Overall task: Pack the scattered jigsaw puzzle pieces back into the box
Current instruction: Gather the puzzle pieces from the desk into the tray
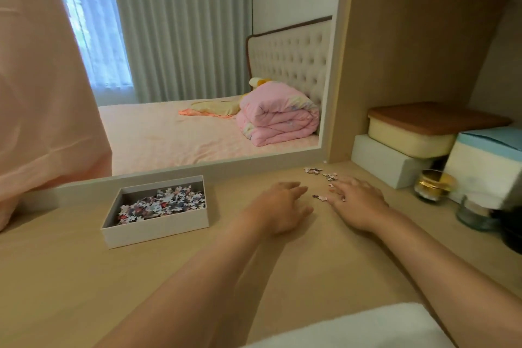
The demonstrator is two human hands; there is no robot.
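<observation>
A white open box [158, 227] stands on the wooden desk, left of centre, with a heap of jigsaw pieces [163, 203] inside. Several loose pieces [320, 172] lie scattered on the desk at the back right, near the mirror's corner. My right hand [357, 202] lies flat over some of them, fingers spread, with one small piece [319, 196] just left of its fingertips. My left hand [282, 207] hovers just left of it, fingers loosely bent, holding nothing that I can see.
A large mirror [197, 65] rises behind the desk. At the right stand stacked boxes [395, 161], a gold-lidded jar [433, 185], a glass jar [474, 213] and a dark object [512, 230]. A white cloth [367, 328] lies at the desk's near edge.
</observation>
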